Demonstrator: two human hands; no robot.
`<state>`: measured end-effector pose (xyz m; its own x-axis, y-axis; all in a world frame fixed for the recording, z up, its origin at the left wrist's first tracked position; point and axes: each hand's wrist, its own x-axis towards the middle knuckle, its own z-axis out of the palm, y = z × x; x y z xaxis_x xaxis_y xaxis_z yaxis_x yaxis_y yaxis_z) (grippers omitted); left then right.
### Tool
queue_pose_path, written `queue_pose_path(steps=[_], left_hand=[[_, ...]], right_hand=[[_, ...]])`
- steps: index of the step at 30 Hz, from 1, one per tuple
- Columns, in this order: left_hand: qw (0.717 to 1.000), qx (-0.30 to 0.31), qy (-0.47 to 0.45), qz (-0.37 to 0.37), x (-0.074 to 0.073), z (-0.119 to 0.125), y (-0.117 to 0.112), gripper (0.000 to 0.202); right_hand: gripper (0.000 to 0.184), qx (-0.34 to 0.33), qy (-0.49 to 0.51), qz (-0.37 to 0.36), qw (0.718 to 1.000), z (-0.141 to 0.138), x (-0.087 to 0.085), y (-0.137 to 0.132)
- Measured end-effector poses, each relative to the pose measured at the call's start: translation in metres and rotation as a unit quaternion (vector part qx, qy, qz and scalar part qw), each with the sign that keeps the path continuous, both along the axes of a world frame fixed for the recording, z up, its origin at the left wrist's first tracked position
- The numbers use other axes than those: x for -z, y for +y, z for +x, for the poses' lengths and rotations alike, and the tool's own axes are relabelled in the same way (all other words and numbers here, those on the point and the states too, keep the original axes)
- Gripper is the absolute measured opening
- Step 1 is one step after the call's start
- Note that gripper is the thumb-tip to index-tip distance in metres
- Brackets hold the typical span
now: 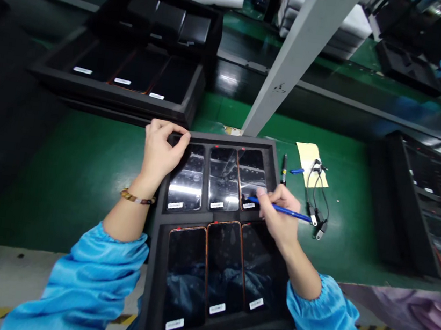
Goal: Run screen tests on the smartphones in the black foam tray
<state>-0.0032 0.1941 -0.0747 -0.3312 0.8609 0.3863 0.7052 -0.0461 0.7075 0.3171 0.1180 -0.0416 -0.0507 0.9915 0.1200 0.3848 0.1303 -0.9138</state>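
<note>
Gripping a blue pen-like tool (293,213) in the right hand (282,224), pointing it at the far-right phone (250,174) in the black tray (150,280); curling the left hand (161,149) at the tray's far-left corner, not clearly showing any grip.

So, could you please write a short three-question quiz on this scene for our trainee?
1. Which hand holds the blue stick-like tool?
2. True or false: the yellow paper lies outside the nearest tray.
3. How many phone-like devices lie in that tray?

Key:
1. The right hand.
2. True; it lies on the green tabletop.
3. Six, in two rows of three.
</note>
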Motion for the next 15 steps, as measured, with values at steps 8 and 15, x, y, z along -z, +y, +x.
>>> queue_pose_path(steps=[8, 15], left_hand=[[1.0, 0.002, -0.011, -0.004, 0.0, -0.001, 0.001, 0.01], [1.0, 0.001, -0.01, -0.006, 0.0, -0.002, 0.001, 0.01]], right_hand=[[0.051, 0.067, -0.049, 0.044, 0.996, 0.038, 0.017, -0.004], [0.046, 0.028, -0.08, 0.051, 0.995, 0.032, 0.014, -0.004]])
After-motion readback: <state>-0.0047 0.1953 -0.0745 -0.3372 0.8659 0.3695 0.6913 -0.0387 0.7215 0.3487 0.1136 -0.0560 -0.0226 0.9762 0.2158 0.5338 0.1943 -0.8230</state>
